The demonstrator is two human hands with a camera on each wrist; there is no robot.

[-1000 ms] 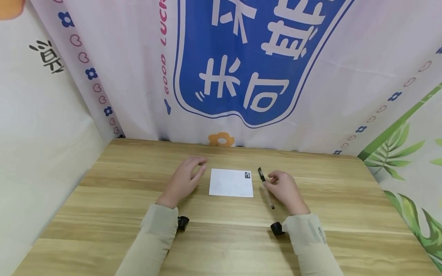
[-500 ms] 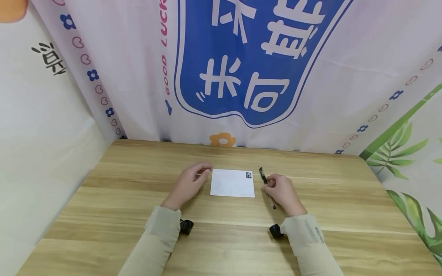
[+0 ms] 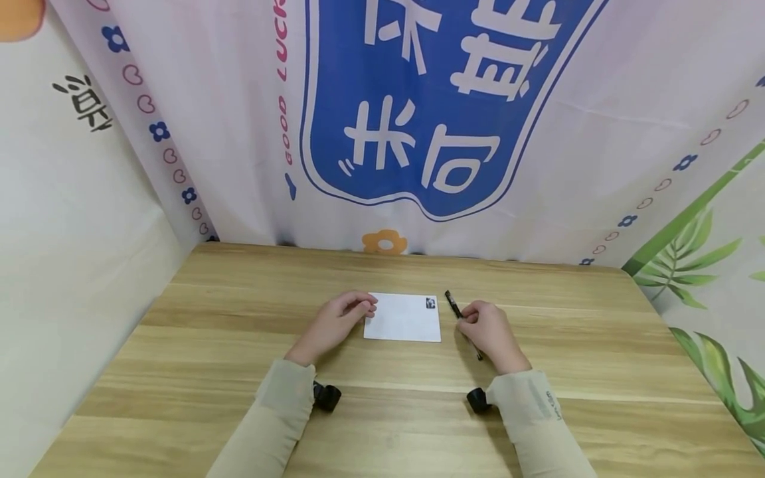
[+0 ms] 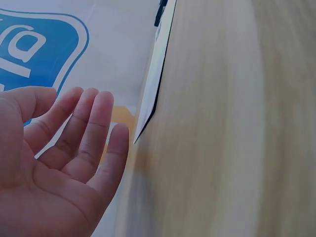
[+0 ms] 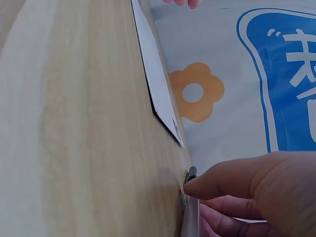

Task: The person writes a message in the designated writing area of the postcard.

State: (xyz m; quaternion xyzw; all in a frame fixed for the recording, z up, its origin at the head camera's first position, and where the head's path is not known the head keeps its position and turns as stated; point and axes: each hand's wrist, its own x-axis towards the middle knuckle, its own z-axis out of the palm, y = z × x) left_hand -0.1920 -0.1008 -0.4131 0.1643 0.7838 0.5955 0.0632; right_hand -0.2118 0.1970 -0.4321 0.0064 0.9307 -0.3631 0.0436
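Note:
A white card [image 3: 403,318] with a small dark stamp-like print in its far right corner lies flat on the wooden table. My left hand [image 3: 335,325] is at the card's left edge, its fingertips overlapping the far left corner in the head view. In the left wrist view that hand [image 4: 69,158] shows its palm, fingers loosely bent and holding nothing. To the right of the card, my right hand [image 3: 489,332] pinches a black-and-clear pen [image 3: 452,304] near its middle between thumb and fingers. The right wrist view shows the thumb against the pen's barrel [image 5: 191,217].
Bare wood of the table [image 3: 382,425] stretches in front of both hands. A printed curtain [image 3: 239,166] hangs along the table's back edge, with white cloth [image 3: 89,265] on the left and a leaf-patterned one [image 3: 705,279] on the right. Each wrist carries a small black camera [image 3: 327,397].
My left hand has moved right, up to the card's left edge. My right hand's fingers have closed on the pen, which has turned slightly, its far end swinging left.

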